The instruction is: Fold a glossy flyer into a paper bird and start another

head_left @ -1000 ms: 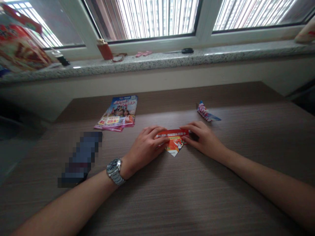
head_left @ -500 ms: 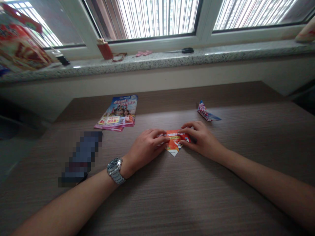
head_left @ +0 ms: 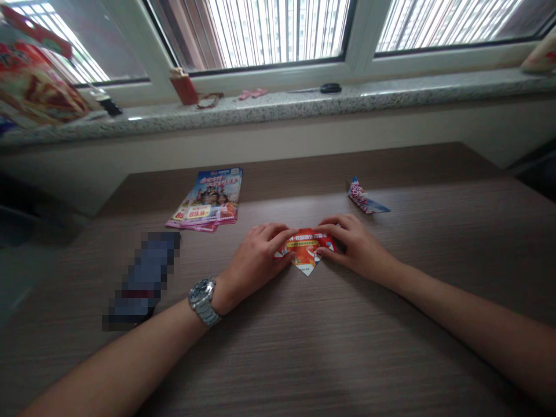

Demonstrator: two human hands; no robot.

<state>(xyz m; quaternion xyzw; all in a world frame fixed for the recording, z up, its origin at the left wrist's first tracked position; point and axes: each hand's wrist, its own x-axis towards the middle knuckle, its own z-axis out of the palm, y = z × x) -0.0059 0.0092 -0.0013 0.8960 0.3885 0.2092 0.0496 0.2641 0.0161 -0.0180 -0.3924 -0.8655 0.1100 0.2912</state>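
A folded paper flyer [head_left: 307, 250], orange and red with a white tip pointing toward me, lies on the table between both hands. My left hand [head_left: 267, 246], with a metal watch on its wrist, has its thumb and fingers at the paper's left side. At the right side, my right hand [head_left: 345, 240] grips the edge between thumb and curled fingers. Beyond my right hand sits another folded paper piece [head_left: 365, 200] in blue, red and white, partly standing up. A stack of printed flyers [head_left: 212, 200] rests farther off to the left.
A dark pixelated slab [head_left: 145, 278] lies left of my left forearm. Along the granite windowsill [head_left: 278, 107] are a red lighter-shaped case [head_left: 185, 87], a pink item [head_left: 252, 94], dark-handled scissors [head_left: 330, 88] and a colourful food bag [head_left: 37, 84].
My left thumb and fingers have shifted a little on the paper's left side, uncovering more of its print. My right hand stays nearly where it was.
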